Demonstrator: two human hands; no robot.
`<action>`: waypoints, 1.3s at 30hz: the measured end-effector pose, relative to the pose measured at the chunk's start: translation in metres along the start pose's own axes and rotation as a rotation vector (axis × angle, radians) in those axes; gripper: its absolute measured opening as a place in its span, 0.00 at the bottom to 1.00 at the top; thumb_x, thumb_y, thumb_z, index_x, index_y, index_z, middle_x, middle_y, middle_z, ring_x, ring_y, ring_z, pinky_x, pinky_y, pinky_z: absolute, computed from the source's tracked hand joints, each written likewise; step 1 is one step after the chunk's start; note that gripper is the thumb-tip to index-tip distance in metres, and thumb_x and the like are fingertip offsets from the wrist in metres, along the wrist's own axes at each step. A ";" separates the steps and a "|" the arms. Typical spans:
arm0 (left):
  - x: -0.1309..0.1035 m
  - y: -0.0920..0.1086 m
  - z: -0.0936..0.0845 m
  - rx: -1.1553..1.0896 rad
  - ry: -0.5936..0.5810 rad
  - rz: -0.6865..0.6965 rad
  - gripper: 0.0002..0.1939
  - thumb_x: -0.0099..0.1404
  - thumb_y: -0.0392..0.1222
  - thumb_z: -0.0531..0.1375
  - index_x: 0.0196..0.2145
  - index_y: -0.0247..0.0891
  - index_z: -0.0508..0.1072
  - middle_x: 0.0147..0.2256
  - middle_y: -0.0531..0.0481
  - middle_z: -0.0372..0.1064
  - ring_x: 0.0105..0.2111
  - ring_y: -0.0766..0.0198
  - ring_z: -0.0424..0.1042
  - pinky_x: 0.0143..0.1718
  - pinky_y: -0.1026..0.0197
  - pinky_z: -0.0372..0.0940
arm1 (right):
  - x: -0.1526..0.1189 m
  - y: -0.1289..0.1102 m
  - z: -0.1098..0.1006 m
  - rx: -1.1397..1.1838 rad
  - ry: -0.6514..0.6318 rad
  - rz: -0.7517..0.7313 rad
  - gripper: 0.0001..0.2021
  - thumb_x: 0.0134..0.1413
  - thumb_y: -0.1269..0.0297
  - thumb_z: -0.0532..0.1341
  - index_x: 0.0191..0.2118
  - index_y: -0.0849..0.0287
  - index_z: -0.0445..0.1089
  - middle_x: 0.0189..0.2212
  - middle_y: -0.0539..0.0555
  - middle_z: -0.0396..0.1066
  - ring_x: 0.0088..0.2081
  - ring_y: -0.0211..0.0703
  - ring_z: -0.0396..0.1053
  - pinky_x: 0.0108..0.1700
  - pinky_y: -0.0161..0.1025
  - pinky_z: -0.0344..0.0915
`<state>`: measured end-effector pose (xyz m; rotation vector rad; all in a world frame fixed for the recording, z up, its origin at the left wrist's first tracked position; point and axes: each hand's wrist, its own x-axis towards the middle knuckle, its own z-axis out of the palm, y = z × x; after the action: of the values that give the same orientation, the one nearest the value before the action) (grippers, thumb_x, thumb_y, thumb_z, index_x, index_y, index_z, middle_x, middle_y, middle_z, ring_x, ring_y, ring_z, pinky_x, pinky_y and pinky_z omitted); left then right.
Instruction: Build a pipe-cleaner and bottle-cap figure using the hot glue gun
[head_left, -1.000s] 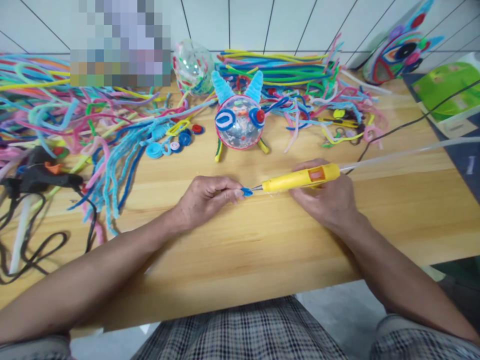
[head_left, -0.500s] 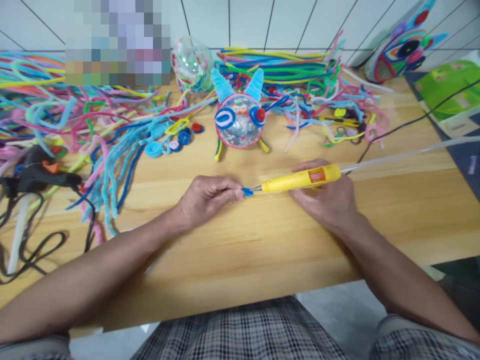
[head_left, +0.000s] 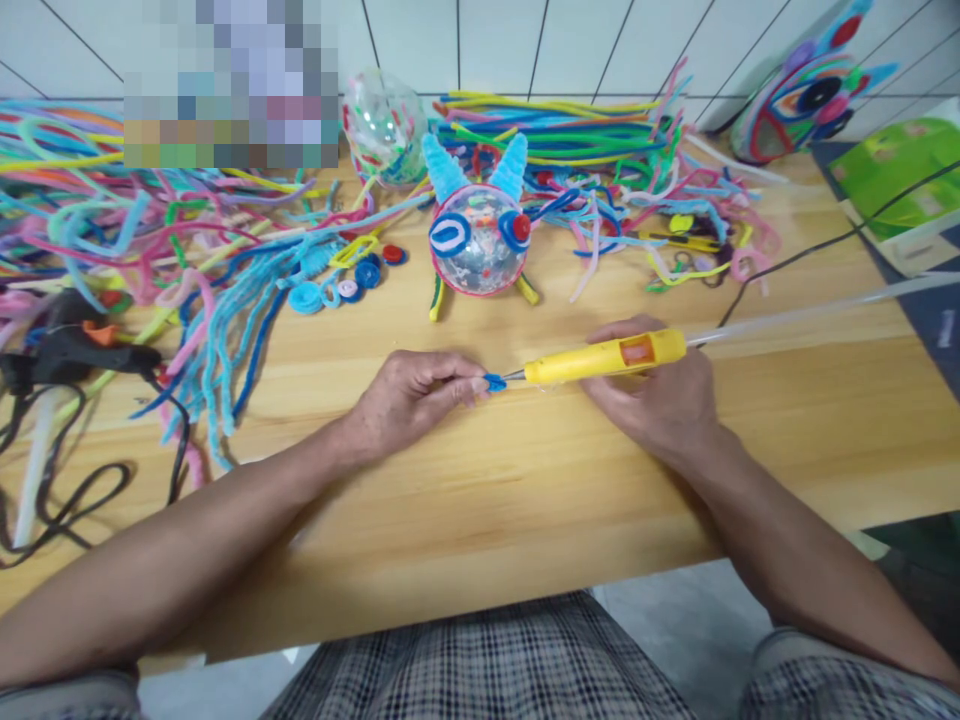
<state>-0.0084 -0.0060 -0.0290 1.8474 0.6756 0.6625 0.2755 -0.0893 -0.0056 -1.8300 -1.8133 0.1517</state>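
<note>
Landmark: clear ball (head_left: 481,245) with blue ears, upright on the wooden table (head_left: 480,520). Nearest, in front of it: left hand (head_left: 416,405), thumb and fingers pinched closed on a small blue fuzzy piece (head_left: 496,383); right hand (head_left: 656,390), fingers curled around a yellow glue gun (head_left: 604,357), metal tip at the blue piece, glue stick (head_left: 795,308) out the back. Can't tell if the tip actually touches. Left of the ball, toward the near side: black glue gun (head_left: 82,345) lying by loose light-blue stems (head_left: 225,340). Just left of the ball: small coiled discs (head_left: 367,272). Behind it: bundle of coloured stems (head_left: 562,130), plus a second clear ball (head_left: 384,128) behind-left. Far right of it, by the wall: decorated face piece (head_left: 799,110), tilted.
</note>
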 end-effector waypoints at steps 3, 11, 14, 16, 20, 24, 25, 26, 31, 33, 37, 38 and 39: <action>0.000 0.000 0.000 0.000 0.002 0.001 0.13 0.75 0.49 0.65 0.41 0.36 0.84 0.33 0.47 0.83 0.30 0.65 0.79 0.33 0.65 0.72 | 0.000 -0.001 0.000 -0.010 -0.003 0.023 0.08 0.55 0.59 0.66 0.42 0.47 0.73 0.41 0.56 0.83 0.43 0.60 0.82 0.47 0.56 0.79; -0.001 0.000 0.000 0.001 -0.002 0.008 0.12 0.76 0.48 0.65 0.41 0.37 0.84 0.32 0.48 0.83 0.30 0.66 0.78 0.33 0.65 0.72 | 0.001 0.002 0.004 0.005 -0.039 -0.012 0.10 0.55 0.58 0.65 0.44 0.50 0.74 0.41 0.57 0.83 0.44 0.59 0.82 0.48 0.55 0.79; 0.000 0.001 0.000 0.016 0.013 0.007 0.12 0.76 0.48 0.65 0.41 0.38 0.84 0.32 0.48 0.82 0.30 0.66 0.77 0.32 0.64 0.71 | 0.000 0.002 0.004 -0.009 -0.032 0.029 0.10 0.55 0.59 0.65 0.44 0.49 0.74 0.42 0.56 0.83 0.43 0.59 0.82 0.47 0.55 0.79; 0.001 0.001 0.001 0.036 0.034 0.033 0.12 0.76 0.48 0.65 0.41 0.38 0.84 0.32 0.48 0.81 0.30 0.66 0.76 0.33 0.64 0.70 | 0.000 0.003 0.005 -0.021 -0.020 0.039 0.11 0.54 0.58 0.66 0.44 0.50 0.75 0.41 0.56 0.83 0.42 0.59 0.82 0.45 0.54 0.79; 0.004 -0.003 0.002 0.135 0.068 0.134 0.11 0.75 0.47 0.65 0.40 0.39 0.84 0.34 0.47 0.79 0.31 0.65 0.75 0.33 0.64 0.69 | 0.001 0.008 0.007 -0.046 -0.032 0.050 0.13 0.54 0.55 0.67 0.45 0.50 0.75 0.40 0.58 0.83 0.42 0.61 0.81 0.44 0.55 0.78; 0.004 -0.012 0.001 0.333 0.051 0.199 0.10 0.76 0.44 0.63 0.41 0.40 0.84 0.34 0.46 0.80 0.33 0.63 0.76 0.36 0.61 0.68 | 0.002 0.015 0.011 -0.077 -0.028 0.067 0.14 0.55 0.53 0.67 0.46 0.50 0.76 0.38 0.59 0.82 0.43 0.65 0.81 0.44 0.57 0.77; 0.004 -0.013 0.001 0.378 0.044 0.215 0.10 0.76 0.43 0.62 0.41 0.40 0.84 0.34 0.46 0.81 0.33 0.63 0.77 0.37 0.60 0.68 | 0.002 0.017 0.012 -0.085 -0.025 0.067 0.14 0.55 0.52 0.66 0.45 0.50 0.76 0.38 0.60 0.82 0.43 0.66 0.81 0.44 0.58 0.78; 0.003 -0.014 0.001 0.412 0.038 0.224 0.10 0.77 0.43 0.62 0.41 0.40 0.84 0.34 0.46 0.81 0.34 0.62 0.77 0.38 0.60 0.68 | 0.002 0.018 0.014 -0.091 -0.024 0.063 0.14 0.55 0.52 0.66 0.45 0.50 0.76 0.38 0.60 0.82 0.43 0.67 0.81 0.44 0.58 0.78; 0.001 -0.011 -0.001 0.399 0.029 0.195 0.11 0.77 0.44 0.61 0.41 0.41 0.84 0.33 0.48 0.83 0.32 0.63 0.78 0.40 0.59 0.69 | 0.000 0.018 0.021 -0.105 -0.018 0.028 0.14 0.53 0.52 0.68 0.43 0.50 0.77 0.36 0.58 0.83 0.41 0.64 0.82 0.42 0.56 0.79; 0.001 -0.008 -0.001 0.351 0.050 0.170 0.11 0.77 0.44 0.62 0.40 0.41 0.84 0.31 0.49 0.82 0.28 0.65 0.76 0.38 0.59 0.69 | 0.000 0.018 0.022 -0.109 -0.021 0.027 0.14 0.52 0.52 0.69 0.43 0.51 0.78 0.35 0.58 0.83 0.40 0.64 0.82 0.42 0.56 0.79; 0.001 -0.004 0.000 0.262 0.074 0.123 0.11 0.76 0.44 0.63 0.39 0.41 0.84 0.28 0.50 0.80 0.24 0.67 0.71 0.32 0.61 0.66 | 0.000 0.017 0.022 -0.107 -0.019 0.034 0.13 0.53 0.52 0.69 0.42 0.51 0.78 0.37 0.59 0.84 0.42 0.66 0.82 0.43 0.57 0.79; 0.002 -0.003 0.001 0.245 0.072 0.125 0.10 0.76 0.44 0.63 0.39 0.41 0.84 0.27 0.50 0.80 0.24 0.67 0.71 0.32 0.61 0.66 | 0.000 0.017 0.021 -0.102 -0.018 0.035 0.13 0.53 0.52 0.69 0.42 0.50 0.78 0.37 0.59 0.84 0.43 0.66 0.82 0.43 0.57 0.79; 0.002 -0.002 0.001 0.232 0.066 0.129 0.10 0.76 0.44 0.63 0.39 0.41 0.84 0.27 0.50 0.79 0.24 0.67 0.71 0.31 0.61 0.65 | 0.001 0.017 0.021 -0.096 -0.020 0.036 0.13 0.54 0.52 0.69 0.43 0.50 0.78 0.38 0.59 0.84 0.43 0.66 0.82 0.44 0.57 0.79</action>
<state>-0.0065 -0.0043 -0.0313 2.1045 0.7048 0.7583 0.2809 -0.0814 -0.0304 -1.9346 -1.8309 0.0980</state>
